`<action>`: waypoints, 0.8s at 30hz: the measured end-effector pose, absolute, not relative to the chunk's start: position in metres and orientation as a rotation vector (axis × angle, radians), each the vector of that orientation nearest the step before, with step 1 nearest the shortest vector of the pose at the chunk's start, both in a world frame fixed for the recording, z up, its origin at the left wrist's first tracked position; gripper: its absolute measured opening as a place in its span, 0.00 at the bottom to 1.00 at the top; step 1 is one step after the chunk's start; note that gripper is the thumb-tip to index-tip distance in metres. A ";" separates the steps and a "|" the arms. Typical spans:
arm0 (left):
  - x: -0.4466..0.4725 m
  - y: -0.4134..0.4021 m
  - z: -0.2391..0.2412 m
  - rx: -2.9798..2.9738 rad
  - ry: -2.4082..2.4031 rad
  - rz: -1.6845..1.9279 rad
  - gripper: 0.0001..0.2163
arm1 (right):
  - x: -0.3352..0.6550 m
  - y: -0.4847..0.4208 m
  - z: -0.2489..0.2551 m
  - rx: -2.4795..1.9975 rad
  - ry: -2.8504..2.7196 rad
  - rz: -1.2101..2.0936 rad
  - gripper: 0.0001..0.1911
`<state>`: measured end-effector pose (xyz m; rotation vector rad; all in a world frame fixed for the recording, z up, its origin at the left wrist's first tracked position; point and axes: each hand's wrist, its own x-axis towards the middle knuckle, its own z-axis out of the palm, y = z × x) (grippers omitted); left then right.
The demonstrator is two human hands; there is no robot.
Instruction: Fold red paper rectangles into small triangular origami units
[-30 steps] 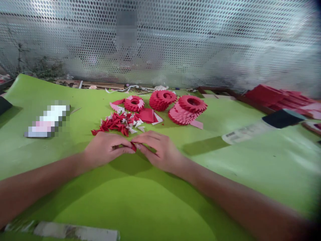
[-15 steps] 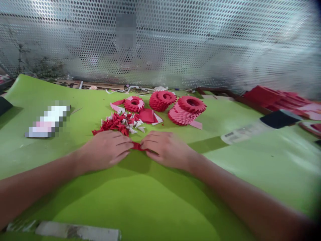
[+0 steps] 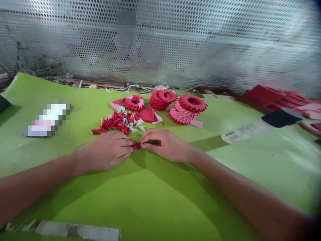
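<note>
A small piece of red paper (image 3: 137, 145) shows between my fingertips, most of it covered. My left hand (image 3: 110, 149) is closed on its left side. My right hand (image 3: 167, 144) pinches its right end between thumb and forefinger, with a gap inside the curl of the fingers. Just beyond my hands lies a heap of folded red and white paper pieces (image 3: 119, 121). Beside the heap are square red sheets (image 3: 147, 114). Behind stand a small red-and-pink ring of folded paper (image 3: 134, 103), a red one (image 3: 162, 103) and a taller pink-and-red one (image 3: 184, 115).
A phone with a blurred-out screen (image 3: 48, 118) lies at left on the green table cover (image 3: 140, 204). At right lies a clear bottle with a black cap (image 3: 281, 118), near stacked red paper (image 3: 271, 97). A whitish strip (image 3: 77, 230) runs along the near edge. A perforated metal sheet (image 3: 160, 43) rises behind.
My right hand has turned, its fingers lifting into a pinch so that a gap opens under the forefinger. The left hand has hardly moved. The view has shifted slightly.
</note>
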<state>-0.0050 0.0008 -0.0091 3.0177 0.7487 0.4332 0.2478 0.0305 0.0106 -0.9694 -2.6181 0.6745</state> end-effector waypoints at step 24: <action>-0.005 0.000 -0.009 2.900 0.781 0.419 0.20 | 0.241 0.034 0.000 -1.192 -2.401 0.737 0.05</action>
